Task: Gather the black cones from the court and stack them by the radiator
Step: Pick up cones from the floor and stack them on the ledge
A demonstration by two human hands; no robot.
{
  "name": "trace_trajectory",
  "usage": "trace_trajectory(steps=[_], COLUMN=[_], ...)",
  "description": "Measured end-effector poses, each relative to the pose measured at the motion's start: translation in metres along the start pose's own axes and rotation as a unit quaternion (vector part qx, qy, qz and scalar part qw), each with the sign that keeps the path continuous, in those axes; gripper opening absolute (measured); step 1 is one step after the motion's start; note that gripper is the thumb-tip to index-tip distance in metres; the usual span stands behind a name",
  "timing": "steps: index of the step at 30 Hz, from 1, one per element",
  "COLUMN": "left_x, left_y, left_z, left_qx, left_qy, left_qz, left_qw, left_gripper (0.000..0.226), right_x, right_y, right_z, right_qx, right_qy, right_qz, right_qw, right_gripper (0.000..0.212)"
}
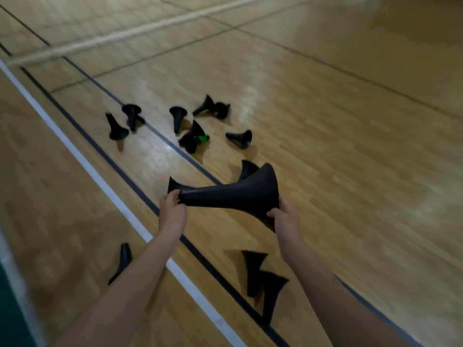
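Fingers of the left hand (172, 209) pinch the narrow tip of a black cone (233, 194) held sideways, while the right hand (284, 216) grips its flared base rim. Beyond the fingertips, scattered cones (178, 118) lie on the wooden court floor (325, 121). A nearer pair of cones (253, 271) lies below the right wrist.

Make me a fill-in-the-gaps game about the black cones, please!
1. The left hand pinches the held cone at its ___ end.
2. The right hand grips its ___ rim.
3. Among the fallen cones, one small piece is ___, not black.
Missing words: narrow, wide, green.
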State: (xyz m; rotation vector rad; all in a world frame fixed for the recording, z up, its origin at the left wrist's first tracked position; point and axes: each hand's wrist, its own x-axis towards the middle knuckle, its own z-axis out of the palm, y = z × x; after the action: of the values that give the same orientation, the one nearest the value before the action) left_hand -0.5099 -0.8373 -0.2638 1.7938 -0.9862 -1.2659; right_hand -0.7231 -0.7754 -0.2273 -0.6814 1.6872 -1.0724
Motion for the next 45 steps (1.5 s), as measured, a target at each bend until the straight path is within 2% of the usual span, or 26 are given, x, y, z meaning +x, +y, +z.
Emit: trace_trajectory(steps=[9, 16, 20, 27, 33, 39, 45], left_x=[-0.067, -0.099, -0.122, -0.160, -0.208, -0.280, -0.361], left_y=[0.132, 0.189, 0.205, 0.196, 0.168, 0.128, 0.083], left_z=[-0.083, -0.165, -0.197, -0.227, -0.247, -0.290, -0.334], left_qx=[-0.033, -0.091, -0.106, -0.115, -0.122, -0.126, -0.105], left_qy=[0.072, 0.118, 0.162, 0.205, 0.293, 0.383, 0.488], left_qz=[0.091, 0.166, 0.190, 0.182, 0.175, 0.143, 0.132], left_qw=[0.993, 0.975, 0.962, 0.955, 0.932, 0.904, 0.856], left_gripper=[0.045, 0.046, 0.050, 0.051, 0.052, 0.049, 0.049], right_x=[-0.076, -0.115, -0.132, -0.153, -0.176, -0.225, -0.292], right_y=[-0.136, -0.196, -0.216, -0.216, -0.209, -0.199, -0.175], right_z=[0.015, 0.052, 0.072, 0.090, 0.113, 0.141, 0.175], right_qx=[-0.002, 0.032, 0.050, 0.059, 0.046, 0.046, 0.041], right_qy=[-0.051, -0.104, -0.139, -0.209, -0.269, -0.386, -0.477], right_qz=[-0.139, -0.208, -0.223, -0.228, -0.227, -0.229, -0.232], right_qw=[0.989, 0.972, 0.964, 0.949, 0.935, 0.892, 0.847], right_gripper=[0.049, 0.046, 0.037, 0.040, 0.045, 0.043, 0.045])
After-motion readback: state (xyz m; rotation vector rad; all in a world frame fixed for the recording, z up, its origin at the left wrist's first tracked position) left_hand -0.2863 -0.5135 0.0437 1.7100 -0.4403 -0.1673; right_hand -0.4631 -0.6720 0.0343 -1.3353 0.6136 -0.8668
